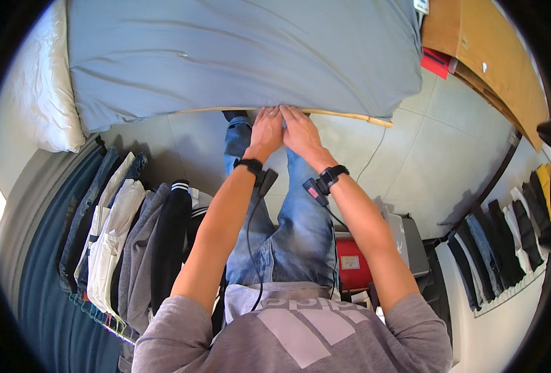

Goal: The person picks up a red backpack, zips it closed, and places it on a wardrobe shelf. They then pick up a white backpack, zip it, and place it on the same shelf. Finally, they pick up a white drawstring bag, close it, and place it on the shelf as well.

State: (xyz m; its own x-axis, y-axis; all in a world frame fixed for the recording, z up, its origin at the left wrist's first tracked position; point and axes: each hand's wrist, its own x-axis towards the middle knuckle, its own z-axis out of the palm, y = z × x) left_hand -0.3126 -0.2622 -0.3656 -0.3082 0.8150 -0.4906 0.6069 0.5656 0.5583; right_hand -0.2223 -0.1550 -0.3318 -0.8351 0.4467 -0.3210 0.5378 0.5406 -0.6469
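A grey-blue bed sheet (238,56) covers the bed in front of me, creased across its top. At its near edge, my left hand (267,132) and my right hand (301,132) are side by side, nearly touching. Their fingers are bent together over the sheet's edge and grip it; the fingertips are partly hidden. Beneath the hem shows a thin light-wood bed edge (350,116), running out on both sides of my hands. Each wrist wears a black strap with a small cabled device.
White bedding (42,87) bulges at the bed's left end. Hanging clothes (126,230) crowd my left, beside dark curtains (39,248). A brown panel (487,56) leans at upper right. Trousers hang on a right-hand rack (499,248). A red box (354,261) sits by my right leg; a thin cable (375,152) crosses the tiles.
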